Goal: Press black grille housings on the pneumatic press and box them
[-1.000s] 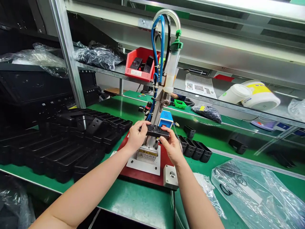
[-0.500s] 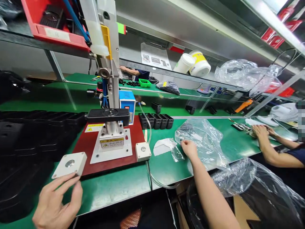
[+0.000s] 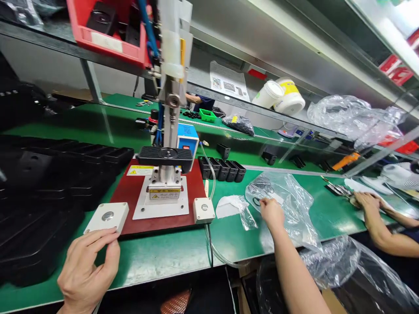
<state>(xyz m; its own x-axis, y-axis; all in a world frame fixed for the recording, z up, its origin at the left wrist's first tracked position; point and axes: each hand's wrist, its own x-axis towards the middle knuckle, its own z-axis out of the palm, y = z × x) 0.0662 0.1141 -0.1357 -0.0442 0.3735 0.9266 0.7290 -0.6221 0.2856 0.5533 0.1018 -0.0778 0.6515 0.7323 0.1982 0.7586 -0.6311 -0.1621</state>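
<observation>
My left hand (image 3: 88, 266) lies at the front left, fingertips touching the near edge of a white button box (image 3: 108, 216), thumb apart. Over the clear plastic bag (image 3: 294, 205), my right hand (image 3: 273, 213) is closed in a pinch on a thin black ring (image 3: 256, 201). More thin dark loops (image 3: 263, 187) show in the bag. Between my hands stands a press (image 3: 172, 109) on a red base (image 3: 127, 196). A black ribbed part (image 3: 165, 155) with a round recess sits on its fixture. A second white button box (image 3: 204, 210) is at the base's right corner.
Black trays (image 3: 42, 209) are stacked left. Several black housings (image 3: 222, 169) stand in a row behind the press. White paper (image 3: 231, 206) and a small clear bag (image 3: 248, 218) lie near the right button box. A co-worker's hands (image 3: 368, 203) work at the far right.
The view has shifted, so the bench appears farther right. My right hand has lifted slightly from the bag's left edge, and a black ring now shows at its fingertips. My left hand stays by the button box.
</observation>
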